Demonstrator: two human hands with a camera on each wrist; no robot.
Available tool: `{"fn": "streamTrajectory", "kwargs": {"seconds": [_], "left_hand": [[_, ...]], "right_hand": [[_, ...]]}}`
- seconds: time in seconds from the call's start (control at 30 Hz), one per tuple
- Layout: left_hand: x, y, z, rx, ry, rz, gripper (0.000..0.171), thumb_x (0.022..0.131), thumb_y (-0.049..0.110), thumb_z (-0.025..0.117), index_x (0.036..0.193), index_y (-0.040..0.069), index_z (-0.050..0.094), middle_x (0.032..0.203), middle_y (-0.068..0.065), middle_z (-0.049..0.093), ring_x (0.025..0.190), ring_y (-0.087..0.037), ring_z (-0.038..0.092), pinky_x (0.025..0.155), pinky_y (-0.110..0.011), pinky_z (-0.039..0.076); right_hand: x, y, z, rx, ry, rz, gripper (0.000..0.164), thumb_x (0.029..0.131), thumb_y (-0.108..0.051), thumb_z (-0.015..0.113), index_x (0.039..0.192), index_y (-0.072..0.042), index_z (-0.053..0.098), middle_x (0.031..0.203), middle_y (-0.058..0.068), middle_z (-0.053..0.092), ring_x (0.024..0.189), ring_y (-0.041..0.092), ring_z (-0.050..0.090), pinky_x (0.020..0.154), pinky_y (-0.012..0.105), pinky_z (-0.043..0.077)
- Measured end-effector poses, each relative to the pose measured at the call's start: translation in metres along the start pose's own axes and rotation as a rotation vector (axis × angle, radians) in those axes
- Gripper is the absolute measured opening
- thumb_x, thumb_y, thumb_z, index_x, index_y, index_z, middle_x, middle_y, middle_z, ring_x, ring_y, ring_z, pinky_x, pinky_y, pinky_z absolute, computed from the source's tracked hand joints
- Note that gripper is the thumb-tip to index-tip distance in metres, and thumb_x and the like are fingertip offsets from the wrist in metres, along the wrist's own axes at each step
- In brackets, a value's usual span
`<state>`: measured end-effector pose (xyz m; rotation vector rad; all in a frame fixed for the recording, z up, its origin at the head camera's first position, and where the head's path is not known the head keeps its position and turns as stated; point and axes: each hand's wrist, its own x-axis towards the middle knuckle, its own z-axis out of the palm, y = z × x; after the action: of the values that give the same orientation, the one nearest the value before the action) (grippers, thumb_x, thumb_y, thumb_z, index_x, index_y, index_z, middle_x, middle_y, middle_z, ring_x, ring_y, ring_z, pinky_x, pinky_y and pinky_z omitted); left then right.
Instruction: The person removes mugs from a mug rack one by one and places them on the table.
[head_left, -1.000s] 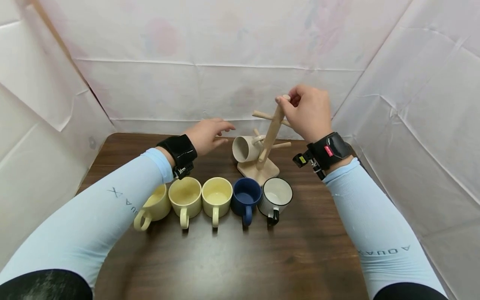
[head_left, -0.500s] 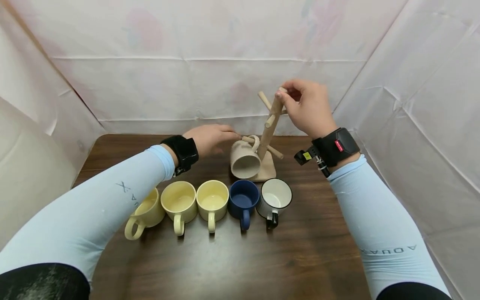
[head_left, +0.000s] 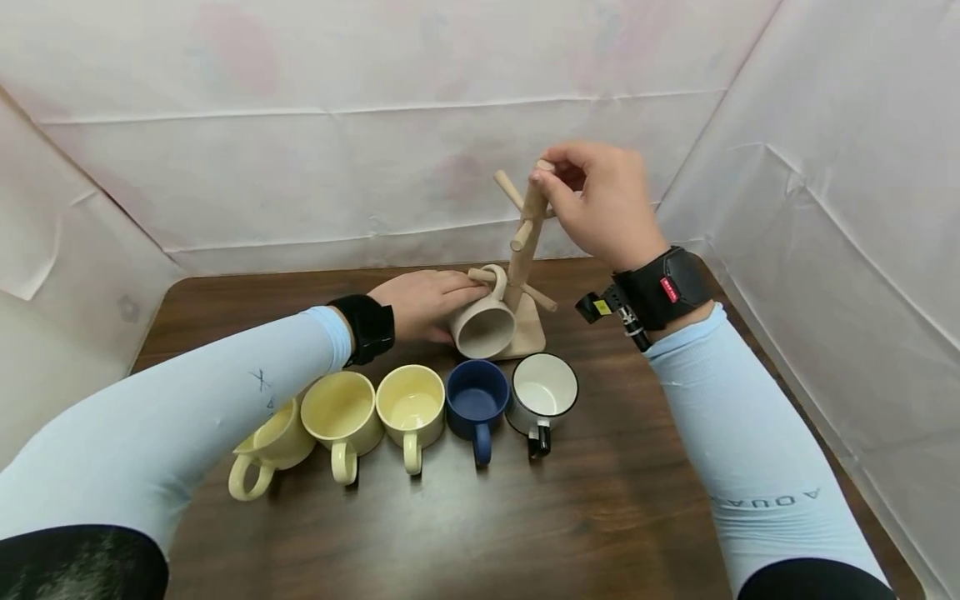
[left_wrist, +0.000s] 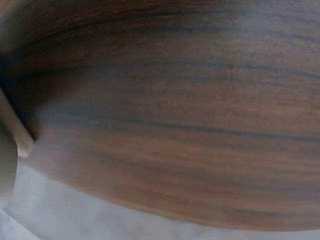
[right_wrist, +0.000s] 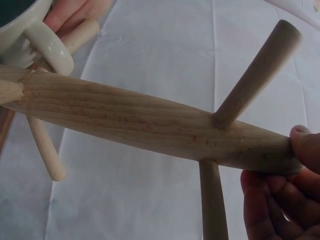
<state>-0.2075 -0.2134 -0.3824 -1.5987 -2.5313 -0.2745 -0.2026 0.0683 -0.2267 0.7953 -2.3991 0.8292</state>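
A wooden mug tree (head_left: 531,221) stands at the back of the table, several pegs jutting from its post. My right hand (head_left: 603,200) pinches the top of that post between thumb and fingers. From a lower left peg, a cream mug (head_left: 486,327) hangs by its handle, mouth facing forward. My left hand (head_left: 429,302) lies against the mug's left side with fingers stretched out; its thumb is partly hidden. The right wrist view shows the mug's handle (right_wrist: 52,47) looped on the peg, with left-hand fingers (right_wrist: 80,12) behind it.
In front of the tree stand three yellow mugs (head_left: 411,404), a blue mug (head_left: 477,400) and a white mug with a black rim (head_left: 543,392), in a row, handles towards me. White cloth (head_left: 300,183) walls the brown wooden table (head_left: 480,525) at back and sides.
The mug tree has turned under my right hand, bringing the hanging mug round to face forward. My left hand has moved right, from beside the mug to its side.
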Motion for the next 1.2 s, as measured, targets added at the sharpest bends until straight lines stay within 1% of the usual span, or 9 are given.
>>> {"fn": "streamTrajectory", "kwargs": {"seconds": [0.1, 0.23, 0.4, 0.63, 0.77, 0.87, 0.97, 1.07, 1.2], "left_hand": [[-0.009, 0.004, 0.0, 0.011, -0.007, -0.015, 0.101, 0.079, 0.029, 0.103, 0.159, -0.004, 0.051, 0.155, -0.024, 0.058, 0.145, -0.042, 0.055, 0.118, -0.058, 0.045], [-0.016, 0.007, -0.002, 0.031, 0.012, -0.008, 0.1, 0.079, 0.03, 0.103, 0.158, -0.005, 0.052, 0.154, -0.024, 0.06, 0.143, -0.042, 0.057, 0.116, -0.058, 0.047], [-0.024, 0.009, -0.005, 0.057, 0.051, 0.017, 0.098, 0.077, 0.03, 0.104, 0.155, -0.005, 0.056, 0.147, -0.024, 0.065, 0.137, -0.041, 0.063, 0.113, -0.056, 0.05], [-0.036, 0.008, -0.006, 0.072, 0.095, 0.067, 0.097, 0.075, 0.032, 0.105, 0.151, -0.007, 0.059, 0.145, -0.024, 0.067, 0.133, -0.042, 0.065, 0.109, -0.056, 0.053], [-0.044, 0.007, -0.009, 0.072, 0.106, 0.068, 0.098, 0.074, 0.032, 0.106, 0.151, -0.007, 0.059, 0.144, -0.025, 0.068, 0.133, -0.041, 0.065, 0.111, -0.055, 0.053], [-0.05, 0.005, -0.014, 0.064, 0.106, 0.057, 0.1, 0.072, 0.029, 0.107, 0.152, -0.007, 0.059, 0.146, -0.025, 0.067, 0.135, -0.041, 0.065, 0.111, -0.055, 0.052], [-0.055, 0.002, -0.02, 0.056, 0.112, 0.036, 0.101, 0.07, 0.026, 0.108, 0.152, -0.006, 0.059, 0.147, -0.026, 0.065, 0.136, -0.042, 0.064, 0.11, -0.057, 0.053], [-0.06, -0.002, -0.025, 0.058, 0.116, 0.002, 0.1, 0.07, 0.024, 0.107, 0.152, -0.006, 0.059, 0.147, -0.025, 0.065, 0.136, -0.042, 0.064, 0.109, -0.057, 0.053], [-0.066, -0.006, -0.033, 0.064, 0.109, -0.055, 0.101, 0.069, 0.023, 0.108, 0.152, -0.006, 0.058, 0.146, -0.025, 0.066, 0.134, -0.043, 0.065, 0.109, -0.057, 0.054]], "right_hand": [[-0.001, -0.007, 0.003, 0.005, -0.007, 0.0, 0.022, 0.108, -0.018, 0.074, 0.118, -0.001, 0.082, 0.102, 0.011, 0.08, 0.09, 0.021, 0.075, 0.086, 0.037, 0.059], [-0.002, -0.012, 0.006, 0.01, -0.008, -0.01, 0.023, 0.108, -0.018, 0.074, 0.12, 0.0, 0.081, 0.103, 0.012, 0.08, 0.09, 0.021, 0.075, 0.087, 0.038, 0.06], [-0.001, -0.019, 0.009, 0.023, -0.006, -0.021, 0.022, 0.108, -0.018, 0.074, 0.119, -0.001, 0.082, 0.103, 0.013, 0.08, 0.09, 0.023, 0.076, 0.086, 0.037, 0.06], [0.0, -0.026, 0.017, 0.052, -0.023, 0.015, 0.022, 0.109, -0.019, 0.073, 0.12, -0.003, 0.082, 0.107, 0.013, 0.08, 0.093, 0.025, 0.077, 0.089, 0.039, 0.061], [0.002, -0.024, 0.021, 0.064, -0.019, 0.013, 0.021, 0.108, -0.018, 0.074, 0.119, -0.002, 0.082, 0.106, 0.012, 0.08, 0.091, 0.023, 0.077, 0.087, 0.037, 0.06], [0.003, -0.021, 0.026, 0.07, -0.014, 0.002, 0.02, 0.107, -0.017, 0.075, 0.118, -0.002, 0.082, 0.104, 0.011, 0.081, 0.09, 0.021, 0.076, 0.086, 0.036, 0.06], [0.005, -0.017, 0.03, 0.076, -0.014, -0.003, 0.019, 0.107, -0.017, 0.076, 0.117, -0.002, 0.082, 0.103, 0.011, 0.081, 0.089, 0.022, 0.077, 0.086, 0.038, 0.06], [0.007, -0.012, 0.034, 0.091, -0.016, 0.002, 0.019, 0.107, -0.017, 0.075, 0.117, -0.003, 0.082, 0.104, 0.012, 0.081, 0.09, 0.024, 0.077, 0.086, 0.04, 0.06], [0.01, -0.005, 0.04, 0.091, -0.021, 0.015, 0.019, 0.107, -0.018, 0.075, 0.117, -0.004, 0.083, 0.104, 0.011, 0.081, 0.09, 0.024, 0.077, 0.086, 0.04, 0.059]]}}
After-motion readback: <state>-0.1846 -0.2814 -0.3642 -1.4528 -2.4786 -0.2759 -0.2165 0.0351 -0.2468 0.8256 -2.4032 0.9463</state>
